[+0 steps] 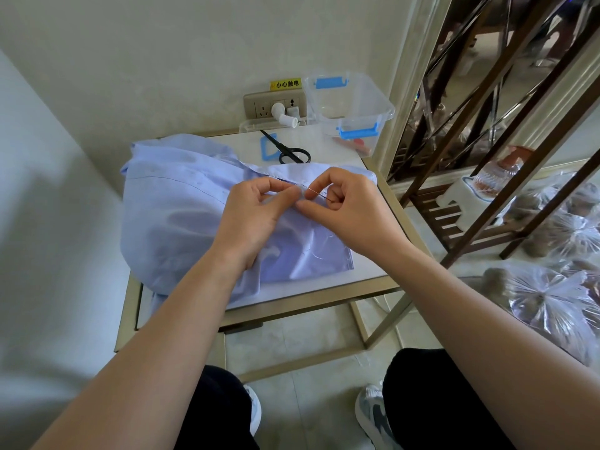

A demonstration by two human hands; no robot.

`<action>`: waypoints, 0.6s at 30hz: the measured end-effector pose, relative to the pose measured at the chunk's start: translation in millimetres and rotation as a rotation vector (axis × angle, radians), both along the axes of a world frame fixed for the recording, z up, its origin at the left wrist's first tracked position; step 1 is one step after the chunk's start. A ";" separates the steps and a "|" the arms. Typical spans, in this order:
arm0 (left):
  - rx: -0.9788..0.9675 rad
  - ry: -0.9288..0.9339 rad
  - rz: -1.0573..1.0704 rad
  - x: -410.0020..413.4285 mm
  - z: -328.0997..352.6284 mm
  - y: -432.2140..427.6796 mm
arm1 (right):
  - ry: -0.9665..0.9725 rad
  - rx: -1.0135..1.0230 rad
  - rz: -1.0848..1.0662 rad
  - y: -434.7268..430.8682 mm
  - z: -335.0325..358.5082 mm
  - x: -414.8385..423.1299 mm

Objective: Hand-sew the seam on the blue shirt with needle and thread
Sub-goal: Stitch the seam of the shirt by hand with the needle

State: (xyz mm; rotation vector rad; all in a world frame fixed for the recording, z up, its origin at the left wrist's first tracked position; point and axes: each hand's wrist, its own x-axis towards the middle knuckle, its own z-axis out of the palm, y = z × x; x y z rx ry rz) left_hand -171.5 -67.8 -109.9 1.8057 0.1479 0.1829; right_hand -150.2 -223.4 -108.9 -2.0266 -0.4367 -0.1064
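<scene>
Nearest, bottom edge: black trousers [438,401] and grey-white shoes [373,414] on pale floor tiles. Both bare forearms reaching up and in over the table [292,306], gold frame, white top.

Left hand [256,206]: fingers curled in, thumb and forefinger pinching a fold of the blue shirt [175,216] at the seam, right beside the needle tip. Heel of hand resting on the cloth.

Right hand [344,203]: mostly closed, thumb and forefinger pinching the needle [315,191] near its rear end, other fingers curled under. Needle lying roughly level, tip pointing toward the left fingertips, at the seam edge.

Shirt bunched across most of the tabletop, draped over the left and near edges, stitched hem running along its far side just behind the hands.

Behind shirt: black scissors [287,151], closed, lying on the tabletop, blades over a blue clip [268,146]. Clear plastic box [350,102] with blue latches at far right corner. Wall socket [263,107] with white plug [284,115], yellow label [285,84] above. Right side: metal shelf [487,125], plastic bags [552,297] on floor.
</scene>
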 end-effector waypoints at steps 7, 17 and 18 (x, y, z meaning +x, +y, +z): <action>-0.027 0.017 0.009 0.5 0.7 0.3 | -0.036 -0.017 -0.013 1.7 0.4 3.7; 0.041 0.005 0.035 0.5 0.1 3.0 | 0.195 -0.175 0.355 -13.0 22.8 -9.6; 0.038 0.004 0.037 0.3 0.3 2.7 | 0.163 -0.132 0.294 -12.5 21.5 -8.2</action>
